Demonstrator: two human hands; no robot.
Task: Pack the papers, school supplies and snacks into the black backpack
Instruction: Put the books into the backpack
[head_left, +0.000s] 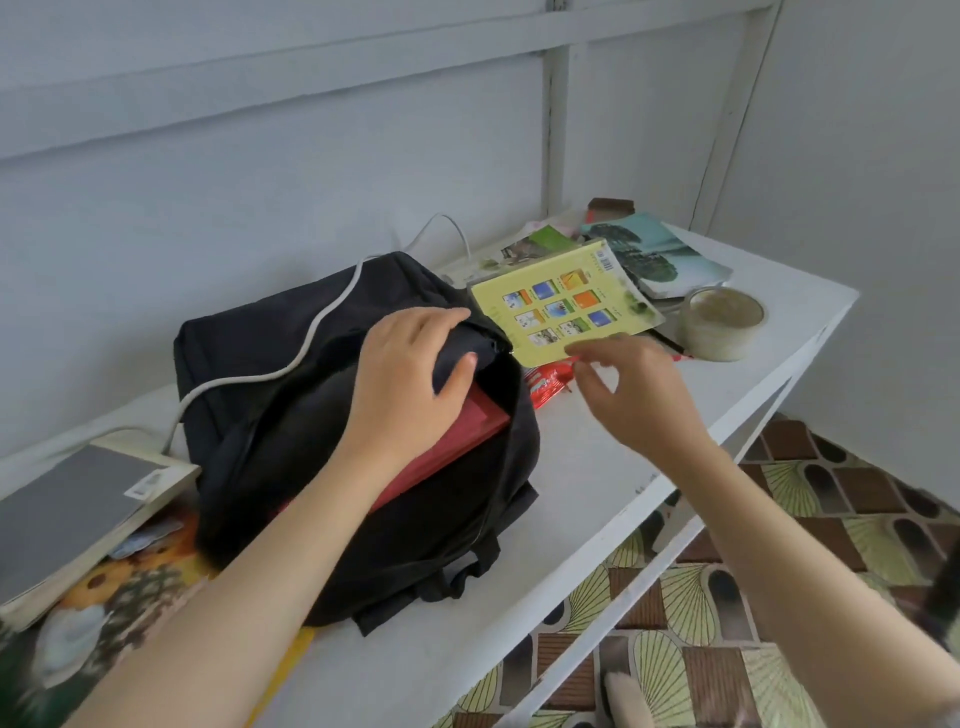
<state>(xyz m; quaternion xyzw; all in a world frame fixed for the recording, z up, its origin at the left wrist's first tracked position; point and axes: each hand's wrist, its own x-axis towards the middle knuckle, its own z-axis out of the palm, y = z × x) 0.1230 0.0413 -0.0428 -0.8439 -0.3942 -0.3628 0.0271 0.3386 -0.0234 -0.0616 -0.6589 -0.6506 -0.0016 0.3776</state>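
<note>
Partway, we judge: red flat book (447, 447) in the black fabric backpack (270, 332), left grip (410, 374) clutching its flap; right grip (634, 389) slack, seemingly empty; yellow printed booklet (566, 306) at two o'clock unpacked.

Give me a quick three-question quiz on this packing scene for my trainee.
1. True or false: the left hand grips the black backpack at its opening.
2. What sits inside the backpack? A) red book B) laptop C) water bottle
3. Fill in: the right hand reaches toward the lower edge of the ____ booklet.
Key: 1 true; 2 A; 3 yellow.
</note>
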